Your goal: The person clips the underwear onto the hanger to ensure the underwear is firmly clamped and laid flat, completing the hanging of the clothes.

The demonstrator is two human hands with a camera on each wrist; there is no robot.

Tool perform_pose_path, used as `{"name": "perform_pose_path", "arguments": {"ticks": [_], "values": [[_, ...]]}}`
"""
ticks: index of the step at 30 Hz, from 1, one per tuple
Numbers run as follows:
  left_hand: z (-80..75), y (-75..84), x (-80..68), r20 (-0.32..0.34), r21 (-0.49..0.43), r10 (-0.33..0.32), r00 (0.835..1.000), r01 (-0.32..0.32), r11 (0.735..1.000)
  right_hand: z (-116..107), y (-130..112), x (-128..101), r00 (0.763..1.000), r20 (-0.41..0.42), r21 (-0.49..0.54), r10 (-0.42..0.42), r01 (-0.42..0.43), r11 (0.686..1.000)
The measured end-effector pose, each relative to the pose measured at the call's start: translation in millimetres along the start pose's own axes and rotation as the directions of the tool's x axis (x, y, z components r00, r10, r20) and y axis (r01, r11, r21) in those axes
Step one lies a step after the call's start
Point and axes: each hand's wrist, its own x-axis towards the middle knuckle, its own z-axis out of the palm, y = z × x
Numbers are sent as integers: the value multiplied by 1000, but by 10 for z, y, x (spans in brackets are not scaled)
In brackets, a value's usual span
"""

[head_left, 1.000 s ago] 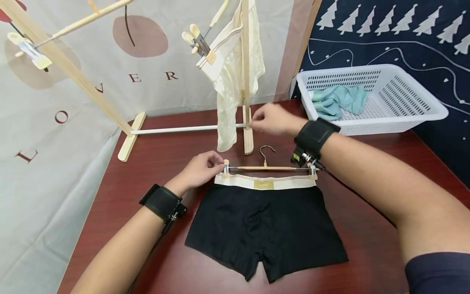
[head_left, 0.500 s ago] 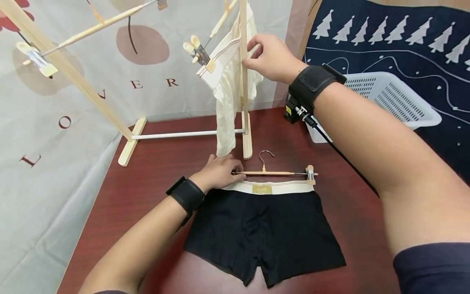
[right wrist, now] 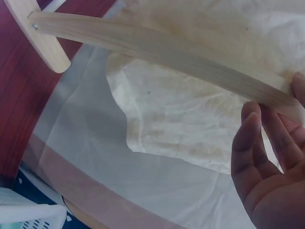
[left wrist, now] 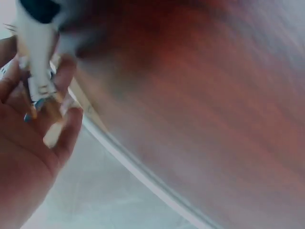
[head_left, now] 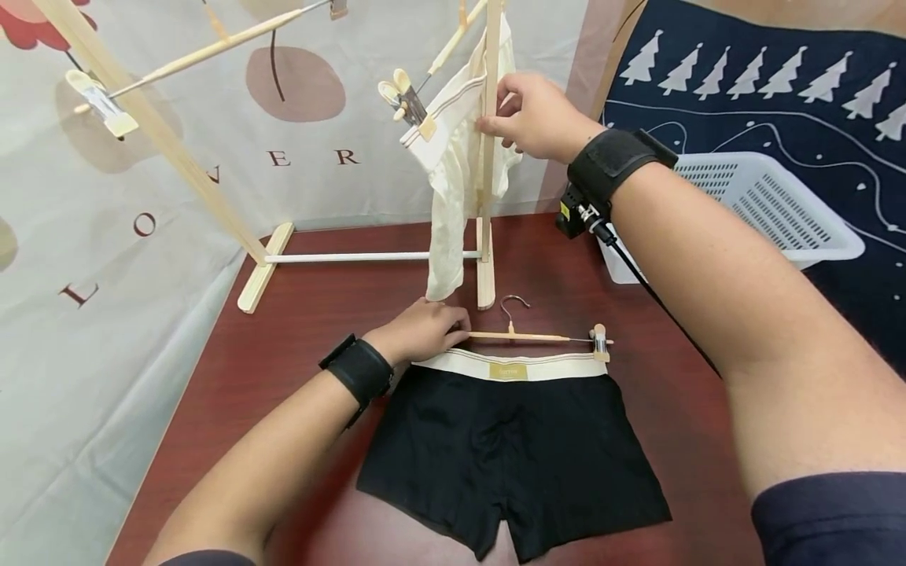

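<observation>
Shorts [head_left: 510, 448]: flat on the table [head_left: 304, 346], legs toward us, waist edge along the hanger [head_left: 527, 337]. We'd guess light and limp, nothing to break; lifted by a leg they'd probably fold or sag.
Left hand [head_left: 421, 330]: fingers curled, grasping the left clip [left wrist: 40, 90] at the hanger's end. Head view hides that clip and the wrist view is blurred, so we can't confirm how much cloth it bites.
Right hand [head_left: 541, 118]: thumb and fingers round the post [head_left: 487, 181] of the rack [head_left: 354, 258], well apart from the shorts.
Right clip [head_left: 600, 343]: on the band's right corner, uncovered. We can't judge its bite.
Waistband [head_left: 559, 368]: pale, likely elastic, looks like the firmest part. If we touch cloth, touch here; a hard sideways tug could work it out of a clip.
Hanger: thin bar, looks like wood with metal ends. Rigid, light, maybe a bit slick. We'd take it mid-bar, under the hook [head_left: 506, 310], to keep both ends level; held by one end it would likely tip.
Post: slim, stiff, wooden; we'd grip low and gently, since the frame looks light enough to rock.
Cream garment [head_left: 446, 244]: hangs right by the post; soft, could snag on our fingers.
</observation>
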Motion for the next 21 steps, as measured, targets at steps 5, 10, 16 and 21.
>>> {"name": "perform_pose_path", "arguments": {"ticks": [5,10,16,21], "values": [[-167,-85,-139,19,-100,-6,1000,8,995,-30,17,4,1000,-1,3,-29,29,1000],[-320,-274,-387,2,-205,-55,998,54,977,-28,8,7,1000,3,18,-20,20,1000],[-524,-565,-775,-51,-219,-180,982,165,962,-39,10,6,1000,14,32,11,-12,999],[-772,-772,-1094,-124,-154,-281,952,261,953,-42,16,16,1000,24,56,14,-15,998]]}}
